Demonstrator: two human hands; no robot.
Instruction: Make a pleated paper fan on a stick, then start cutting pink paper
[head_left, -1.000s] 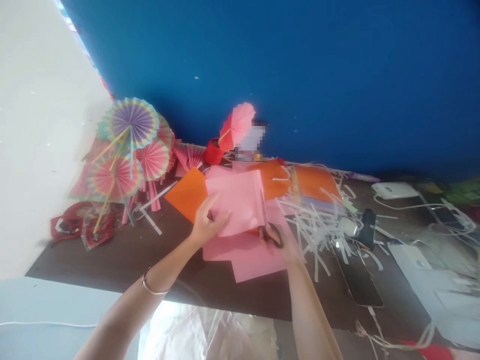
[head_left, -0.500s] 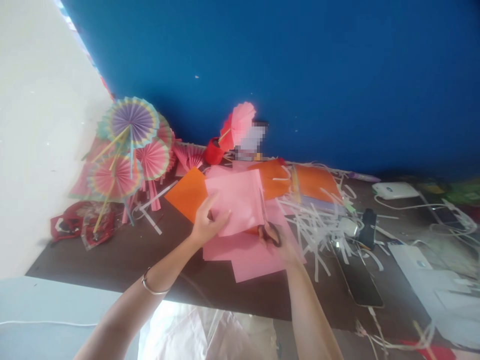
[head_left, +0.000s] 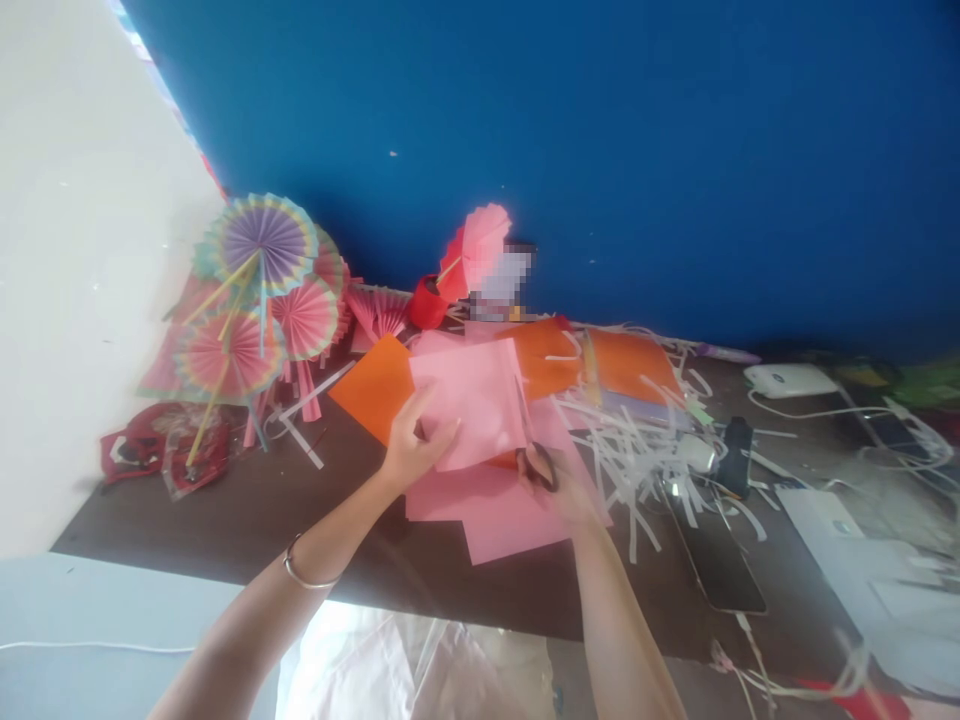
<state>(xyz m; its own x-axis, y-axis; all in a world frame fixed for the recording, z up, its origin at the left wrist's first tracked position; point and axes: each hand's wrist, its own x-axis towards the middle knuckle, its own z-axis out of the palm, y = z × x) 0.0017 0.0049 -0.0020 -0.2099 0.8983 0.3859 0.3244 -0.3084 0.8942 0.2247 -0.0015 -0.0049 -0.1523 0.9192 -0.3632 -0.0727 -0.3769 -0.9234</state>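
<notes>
A light pink sheet of paper (head_left: 480, 395) is held up over the table, gripped at its left and lower edge by my left hand (head_left: 416, 440), thumb in front. In my right hand (head_left: 551, 490) is a pair of scissors (head_left: 541, 466), fingers in the dark handles. The blades lie along the sheet's right edge, where a narrow strip stands partly separated. Beneath, more pink sheets (head_left: 495, 520) lie spread on the table. An orange sheet (head_left: 375, 385) pokes out to the left of my left hand.
Folded paper fans (head_left: 270, 245) stand at the left. Cut white strips (head_left: 630, 460) heap right of my right hand, near a phone (head_left: 716, 550) with a cable. Further orange paper (head_left: 630, 365) and a red tape roll (head_left: 428, 303) lie toward the blue wall (head_left: 562, 130).
The scissors' handles have shifted very slightly to the left with my right hand. My left hand and the pink sheet stay almost where they were.
</notes>
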